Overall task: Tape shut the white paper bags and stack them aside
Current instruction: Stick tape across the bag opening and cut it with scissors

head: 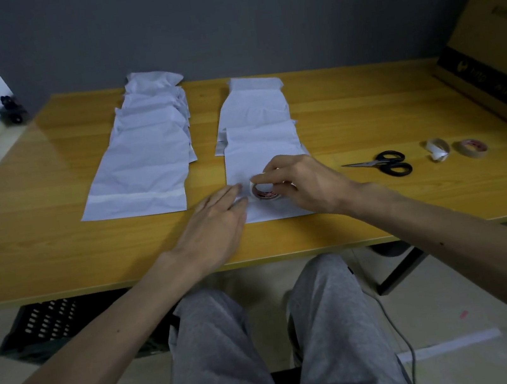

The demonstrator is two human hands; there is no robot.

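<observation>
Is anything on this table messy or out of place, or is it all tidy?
Mostly tidy. The one stray is a curled white scrap lying loose between the scissors and the spare tape roll; it looks like discarded waste. The white bags are creased, yet lie in two neat rows.

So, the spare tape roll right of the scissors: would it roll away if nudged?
Probably not: the spare tape roll lies flat on the table, so a nudge should slide it. It looks thin, so likely light. Stood on edge, it could roll.
</observation>
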